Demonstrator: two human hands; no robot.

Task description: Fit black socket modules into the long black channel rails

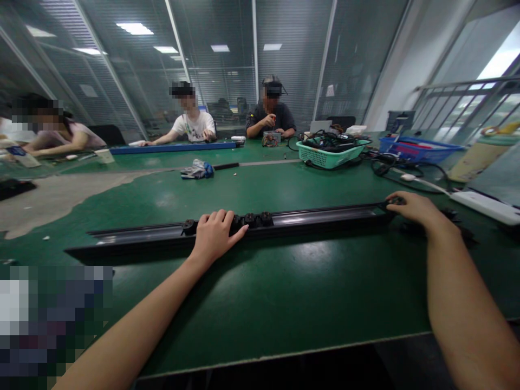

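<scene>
A long black channel-shaped rail (325,218) lies across the green table. Small black blocks (266,218) sit inside its channel near the middle. My left hand (216,233) rests over the rail and some of these blocks, fingers bent over the far side and thumb pointing right. At the rail's right end, my right hand (410,207) has its fingers closed around a small dark part (396,201). Its fingertips are partly hidden by that part and the rail end. More dark parts (450,216) lie beside my right wrist, partly behind the forearm.
Gloves (197,169) lie beyond the rail on the green table (284,319). A green basket (331,155) of cables, a blue basket (420,151) and a white power strip (485,207) are at the right. Several people sit across and at the left.
</scene>
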